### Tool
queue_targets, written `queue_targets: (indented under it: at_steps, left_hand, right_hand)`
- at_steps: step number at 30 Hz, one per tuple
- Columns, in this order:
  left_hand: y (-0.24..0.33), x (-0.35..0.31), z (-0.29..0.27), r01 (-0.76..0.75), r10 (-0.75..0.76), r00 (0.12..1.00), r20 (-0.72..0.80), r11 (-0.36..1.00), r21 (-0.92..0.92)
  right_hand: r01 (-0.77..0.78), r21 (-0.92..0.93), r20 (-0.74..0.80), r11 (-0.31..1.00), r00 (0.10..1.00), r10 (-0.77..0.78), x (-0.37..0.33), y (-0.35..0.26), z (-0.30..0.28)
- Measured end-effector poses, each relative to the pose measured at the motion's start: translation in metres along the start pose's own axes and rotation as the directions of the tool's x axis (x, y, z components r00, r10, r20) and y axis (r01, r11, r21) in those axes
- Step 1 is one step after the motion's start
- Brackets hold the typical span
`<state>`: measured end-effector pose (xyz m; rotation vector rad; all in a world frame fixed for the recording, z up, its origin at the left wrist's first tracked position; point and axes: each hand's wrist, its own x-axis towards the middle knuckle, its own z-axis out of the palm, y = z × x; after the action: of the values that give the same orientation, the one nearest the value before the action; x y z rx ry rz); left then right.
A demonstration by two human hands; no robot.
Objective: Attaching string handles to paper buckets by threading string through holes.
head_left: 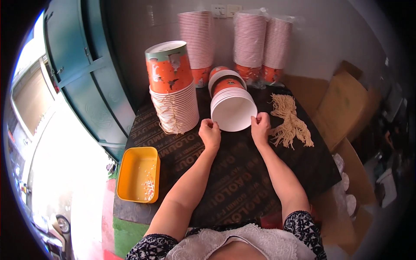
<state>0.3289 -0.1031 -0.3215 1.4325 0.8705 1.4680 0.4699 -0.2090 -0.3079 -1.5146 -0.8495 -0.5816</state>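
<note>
Nest of round paper buckets, white inside w/ orange print outside (234, 115), lies on its side on black printed board surface (229, 173), approx midway btwn L & R edges, mouth facing near edge. Several rims show, 1 behind another.

L hand (210, 132) is at nest's lower L rim, thumb & fingertips pinched together; R hand (261, 129) same at R rim. Both grips closed; can't tell exactly what's btwn the tips, too small to see. Forearms come in over near edge, blk/wht patterned sleeves (158, 247) at elbows.

Right behind nest, twd far edge: 2nd group of orange paper buckets w/ white rims (223, 73), also on its side. Twd L edge: tall upside-down stack of orange & green paper buckets (167, 78), rims low, thin beige strands (172, 108) down its front. Along far edge: 3 tall upright stacks of white-rimmed orange paper buckets (250, 41), R 2 in clear plastic.

Nr R edge: bundle of beige stringy cord (289, 119), narrow mid, ends splayed, just beside R hand. Near L corner: yellow rectangular plastic tub (134, 173), small wht/pinkish bits (149, 188) inside. Past L edge, teal metal door (97, 78); past R edge, brown cardboard (344, 106).
</note>
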Motion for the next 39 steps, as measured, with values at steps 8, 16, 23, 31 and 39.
queue_targets:
  at_steps: [8,16,23,31,39]
  left_hand:
    - [0.005,0.0,-0.003,-0.13,0.118,0.99,0.076,0.975,0.182]
    - [0.019,-0.003,-0.017,0.159,0.0,0.903,0.431,0.929,-0.333]
    - [0.021,-0.006,-0.015,0.299,-0.082,0.869,0.487,0.873,-0.386]
    - [0.022,-0.002,-0.016,0.481,-0.158,0.797,0.583,0.75,-0.454]
    - [0.021,0.009,-0.023,0.617,-0.233,0.753,0.615,0.576,-0.537]
  right_hand:
    - [-0.106,-0.027,0.142,0.994,0.984,0.109,-0.002,-0.004,-0.002]
    - [-0.257,0.067,0.245,0.964,0.941,0.234,-0.001,0.003,-0.005]
    - [-0.57,0.156,0.442,0.807,0.771,0.459,-0.001,-0.007,-0.017]
    - [-0.623,0.221,0.494,0.75,0.735,0.464,-0.008,-0.026,-0.04]
    - [-0.713,0.439,0.609,0.547,0.683,0.403,-0.013,-0.026,-0.071]
